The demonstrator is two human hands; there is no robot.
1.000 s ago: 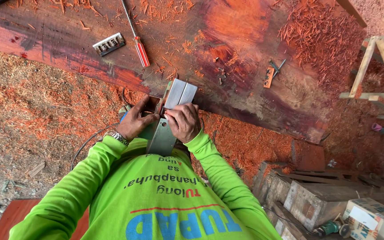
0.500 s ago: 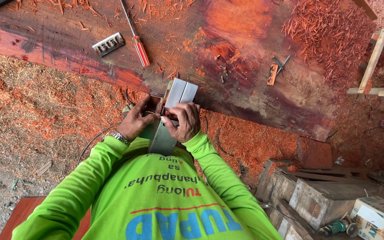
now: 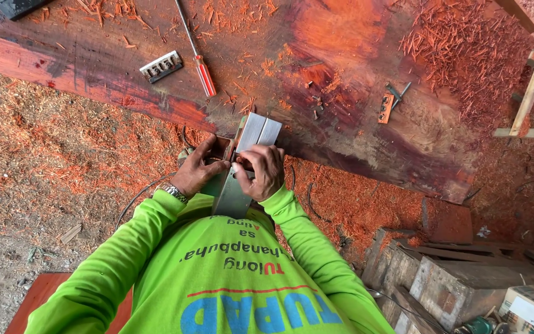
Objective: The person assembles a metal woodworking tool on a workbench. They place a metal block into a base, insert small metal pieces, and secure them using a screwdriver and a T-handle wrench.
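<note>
An electric planer (image 3: 247, 162) lies tilted against my chest with its grey metal sole plate facing up, at the near edge of a big reddish wood slab (image 3: 341, 55). My left hand (image 3: 198, 171), with a watch at the wrist, grips the planer's left side. My right hand (image 3: 262, 172) is closed over the middle of the sole, its fingertips at the gap between the two plates. Whether those fingers pinch a small part or tool is hidden.
On the slab lie a red-handled screwdriver (image 3: 203, 69), a toothed metal bar (image 3: 161, 66) and a small orange piece beside a dark key (image 3: 388, 104). Red shavings cover the ground. A cable (image 3: 137, 201) runs left. Concrete blocks (image 3: 446, 291) and a wooden trestle (image 3: 529, 93) stand at the right.
Both hands stay on the planer almost unmoved. The view has shifted slightly, so the slab and trestle sit a little differently in the frame.
</note>
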